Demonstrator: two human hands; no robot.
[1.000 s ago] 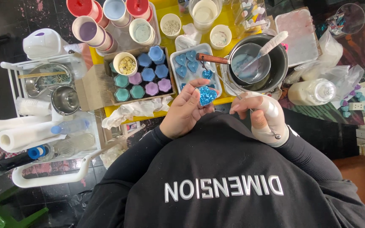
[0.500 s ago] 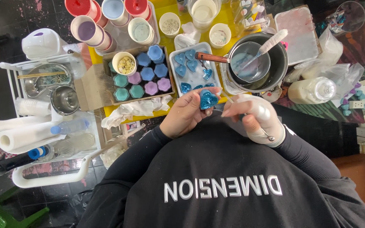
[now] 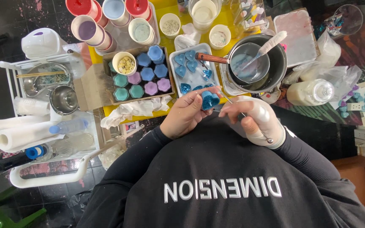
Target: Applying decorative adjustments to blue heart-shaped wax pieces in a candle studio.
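My left hand (image 3: 186,115) holds a blue glittery heart-shaped piece (image 3: 210,101) just in front of my chest. Close beside it on the right, my right hand (image 3: 253,120), in a whitish glove, pinches a thin metal stick (image 3: 233,105) whose tip points at the heart. A white tray (image 3: 194,78) just beyond the hands carries several more blue hearts. My black sleeves and top fill the lower half of the view.
A box of blue, teal and purple moulded pieces (image 3: 142,78) lies left of the tray. A dark pot (image 3: 256,63) with a spatula stands at the right, with cups (image 3: 106,19) at the back, a white trolley (image 3: 43,109) at the left and a plastic bottle (image 3: 311,92) at the right.
The blue heart has come slightly nearer my chest in my left hand. My right hand has shifted left, bringing the stick closer to the heart.
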